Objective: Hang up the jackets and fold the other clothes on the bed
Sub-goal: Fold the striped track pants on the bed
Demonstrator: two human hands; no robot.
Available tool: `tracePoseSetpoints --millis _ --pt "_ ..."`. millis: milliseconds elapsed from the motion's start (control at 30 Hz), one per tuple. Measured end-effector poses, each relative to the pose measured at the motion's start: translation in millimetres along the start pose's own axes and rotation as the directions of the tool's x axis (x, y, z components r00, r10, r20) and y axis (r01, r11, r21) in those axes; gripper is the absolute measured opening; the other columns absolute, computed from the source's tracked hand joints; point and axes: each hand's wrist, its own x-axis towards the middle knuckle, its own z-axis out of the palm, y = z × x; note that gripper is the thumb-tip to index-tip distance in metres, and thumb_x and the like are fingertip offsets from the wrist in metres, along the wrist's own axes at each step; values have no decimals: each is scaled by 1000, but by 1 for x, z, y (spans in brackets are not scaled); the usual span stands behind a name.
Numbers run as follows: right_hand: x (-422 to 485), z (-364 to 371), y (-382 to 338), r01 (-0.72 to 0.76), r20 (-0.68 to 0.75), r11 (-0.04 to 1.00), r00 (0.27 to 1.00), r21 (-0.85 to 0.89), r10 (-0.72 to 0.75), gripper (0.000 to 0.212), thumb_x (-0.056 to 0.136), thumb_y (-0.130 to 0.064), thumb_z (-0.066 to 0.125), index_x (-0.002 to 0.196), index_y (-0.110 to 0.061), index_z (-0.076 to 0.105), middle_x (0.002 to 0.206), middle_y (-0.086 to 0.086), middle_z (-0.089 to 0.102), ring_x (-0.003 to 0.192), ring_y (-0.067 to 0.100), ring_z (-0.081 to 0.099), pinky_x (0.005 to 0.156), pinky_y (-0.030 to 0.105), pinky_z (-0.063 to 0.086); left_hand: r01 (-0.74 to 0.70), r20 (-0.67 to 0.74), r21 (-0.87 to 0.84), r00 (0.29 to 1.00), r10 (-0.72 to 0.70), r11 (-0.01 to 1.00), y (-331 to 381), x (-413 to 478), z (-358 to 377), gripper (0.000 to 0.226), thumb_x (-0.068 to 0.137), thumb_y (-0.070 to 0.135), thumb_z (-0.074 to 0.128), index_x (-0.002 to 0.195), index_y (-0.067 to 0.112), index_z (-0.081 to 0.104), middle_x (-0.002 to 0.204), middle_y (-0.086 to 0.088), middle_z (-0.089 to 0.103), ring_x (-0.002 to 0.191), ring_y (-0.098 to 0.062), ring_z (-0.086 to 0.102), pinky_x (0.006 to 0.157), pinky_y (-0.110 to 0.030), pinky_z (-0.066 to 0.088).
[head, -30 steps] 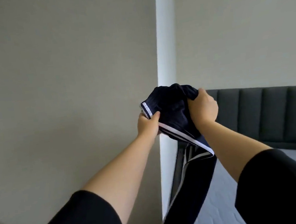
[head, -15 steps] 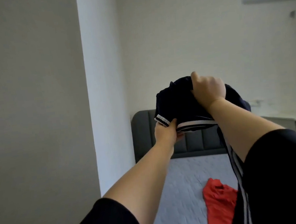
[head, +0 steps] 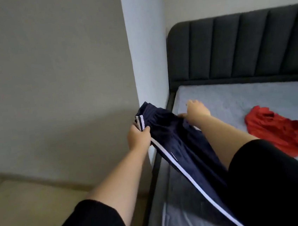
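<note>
A pair of navy track pants [head: 176,139] with white side stripes stretches from the bed's left edge down toward me. My left hand [head: 138,138] grips the waistband at the striped side. My right hand [head: 196,110] holds the other side of the waistband, its fingers partly spread over the mattress. The pants' lower legs run out of view under my right sleeve. A crumpled red garment [head: 278,130] lies on the grey mattress [head: 235,100] to the right, apart from both hands.
A dark padded headboard [head: 244,44] stands behind the mattress. A white wall pillar [head: 146,58] sits by the bed's left corner, with a beige wall to its left. Pale floor [head: 35,207] lies at lower left beside the dark bed frame.
Both hands have come down from head height to the bed's left edge with the navy pants. The bunched waistband has been spread out, and the view has tilted downward.
</note>
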Motion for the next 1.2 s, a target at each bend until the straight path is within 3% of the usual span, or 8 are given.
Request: tracePoseSetpoints --millis 167,300,433,567,700,900,1000,1200 --pt "-50 156 22 -56 177 998 983 4 55 52 97 -41 48 136 -8 38 138 13 38 127 30 36 100 42 40 198 -52 308 980 -192 930 -146 4 -24 19 93 18 56 109 12 49 113 -12 62 95 -32 58 75 -31 37" --pt "-117 243 66 -101 190 990 975 -100 119 51 98 -40 39 140 -12 35 148 13 31 137 28 27 111 43 24 452 -282 180 874 -395 873 -212 1 -40 37 96 19 52 129 6 40 125 -21 57 105 -40 57 80 -39 41" --pt "-174 301 98 -135 293 969 936 -206 193 64 98 -49 24 153 -22 6 161 5 -1 147 22 -4 117 49 3 591 -242 186 802 -546 785 -242 4 -27 67 87 3 53 145 12 21 137 -21 44 116 -41 51 91 -43 44" --pt "-180 313 100 -120 227 971 959 -208 168 65 97 -46 28 153 -21 8 161 7 1 148 22 -2 117 47 2 104 59 752 973 -224 651 -247 -9 2 82 86 11 56 152 22 8 156 -12 18 140 -32 25 110 -46 31" --pt "-181 312 102 -113 203 979 968 -168 147 63 98 -42 30 153 -20 11 161 7 3 148 21 -2 117 45 0 -462 598 735 787 -154 497 -259 -49 46 66 96 22 43 152 23 8 160 -7 7 145 -26 11 115 -42 21" --pt "-188 287 124 -99 149 995 984 -24 101 52 100 -32 34 149 -17 27 159 3 15 147 18 6 118 40 1 -616 673 720 732 -105 320 -270 -82 79 57 101 38 29 152 29 5 160 -7 -9 146 -29 -7 115 -51 7" --pt "-199 267 164 -214 93 964 969 -157 230 52 99 -33 34 148 -17 28 159 5 14 147 20 6 117 45 1 -729 773 621 630 -73 289 -271 -84 89 56 102 38 26 152 27 4 160 -4 -9 146 -26 -12 116 -52 3" --pt "-214 236 230 -526 31 820 837 -227 546 62 98 -41 33 151 -15 18 160 10 7 147 24 1 116 50 -1 -693 765 633 629 -140 346 -263 -101 116 59 101 46 22 152 28 -1 160 -4 -11 146 -26 -14 114 -57 -1"
